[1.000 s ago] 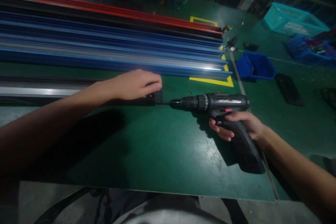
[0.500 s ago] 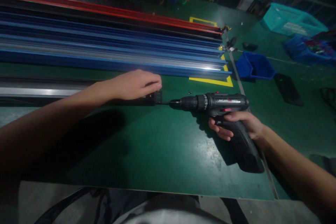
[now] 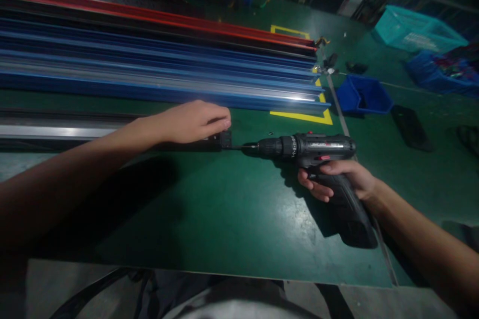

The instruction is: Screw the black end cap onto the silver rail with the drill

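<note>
My right hand (image 3: 337, 179) is wrapped round the handle of a black cordless drill (image 3: 325, 145), which lies level and points left. Its thin bit (image 3: 236, 147) reaches the black end cap (image 3: 226, 139) of a long dark metal profile (image 3: 67, 131) with a silvery strip. Whether the tip sits in a screw is too small to tell. Over that end of the profile lies my left hand (image 3: 194, 120), fingers closed down on it. The far side of its grip is hidden.
Several blue profiles (image 3: 168, 72) and a red one (image 3: 168, 16) lie behind. A blue bin (image 3: 362, 94), a dark flat object (image 3: 411, 128), a blue tray (image 3: 441, 75) and a turquoise crate (image 3: 419, 30) stand to the right. The table's front edge (image 3: 209, 273) is near my body.
Almost nothing differs: both hands, the drill and the profile keep their places, with only a tiny shift of the whole view.
</note>
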Tool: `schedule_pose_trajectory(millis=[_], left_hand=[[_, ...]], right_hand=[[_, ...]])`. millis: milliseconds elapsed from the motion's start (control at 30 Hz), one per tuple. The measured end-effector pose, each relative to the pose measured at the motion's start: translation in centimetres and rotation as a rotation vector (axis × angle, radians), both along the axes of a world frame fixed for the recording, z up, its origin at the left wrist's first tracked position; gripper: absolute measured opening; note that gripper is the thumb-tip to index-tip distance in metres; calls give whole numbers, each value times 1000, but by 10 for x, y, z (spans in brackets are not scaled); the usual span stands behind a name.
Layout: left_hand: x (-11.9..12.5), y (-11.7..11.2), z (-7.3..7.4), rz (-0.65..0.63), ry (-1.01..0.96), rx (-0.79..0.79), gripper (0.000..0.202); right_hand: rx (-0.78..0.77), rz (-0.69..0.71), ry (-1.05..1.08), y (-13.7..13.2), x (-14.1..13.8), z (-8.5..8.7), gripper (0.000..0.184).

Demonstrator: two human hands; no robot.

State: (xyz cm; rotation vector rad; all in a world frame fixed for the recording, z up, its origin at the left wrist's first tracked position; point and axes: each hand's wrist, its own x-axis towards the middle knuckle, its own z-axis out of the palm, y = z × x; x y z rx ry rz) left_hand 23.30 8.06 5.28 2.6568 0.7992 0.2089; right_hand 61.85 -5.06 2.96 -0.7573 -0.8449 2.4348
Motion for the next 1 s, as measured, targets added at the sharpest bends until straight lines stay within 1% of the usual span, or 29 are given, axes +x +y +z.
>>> schedule_pose_trajectory(millis=[167,633,1000], left_hand=[[0,0,0,4,0,11,40],[0,-1,1,14,-6,-20,40],[0,-1,1,14,0,-20,42]], right_hand=[[22,8,-5,0,0,0,33],[-22,4,38,1,-1,1,35],[-8,14,48,0,0,1,36]])
